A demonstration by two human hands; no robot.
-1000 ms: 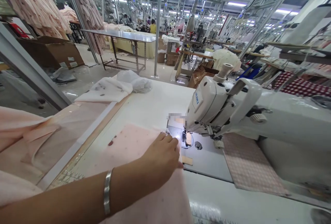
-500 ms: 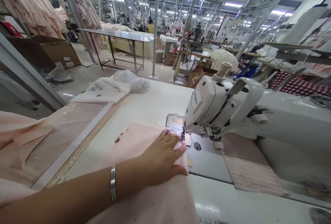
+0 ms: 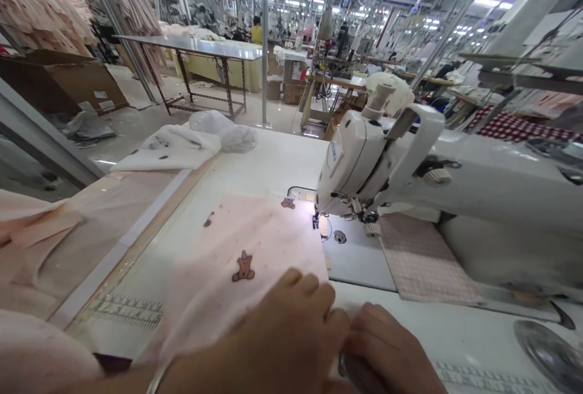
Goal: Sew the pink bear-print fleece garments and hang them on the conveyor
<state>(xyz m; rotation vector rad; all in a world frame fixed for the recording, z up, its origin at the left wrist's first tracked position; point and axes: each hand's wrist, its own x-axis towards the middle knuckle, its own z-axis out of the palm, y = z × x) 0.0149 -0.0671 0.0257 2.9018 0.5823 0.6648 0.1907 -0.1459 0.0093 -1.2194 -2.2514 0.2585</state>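
Pale pink fabric (image 3: 273, 236) printed with small brown bears lies flat on the sewing table, its right edge at the presser foot (image 3: 316, 220) of a white sewing machine (image 3: 350, 157). My left hand (image 3: 296, 327), a silver bangle at its wrist, is closed on the fabric's edge, nearer to me than the needle. Touching or almost touching it is my right hand (image 3: 387, 345), its fingers bent and closed. What the right fingers hold is hidden; a small dark shape shows under them.
Folded pink cloth (image 3: 36, 230) and a white cloth (image 3: 168, 148) lie at the left, with a clear plastic bag (image 3: 232, 133) behind. Pink checked fabric (image 3: 423, 260) sits under the machine arm. A metal-legged table (image 3: 195, 48) and a cardboard box (image 3: 64, 81) stand beyond.
My left hand has moved from beside the presser foot back toward me and closed, uncovering the bear prints. My right hand has come into view beside it. The view has shifted slightly.
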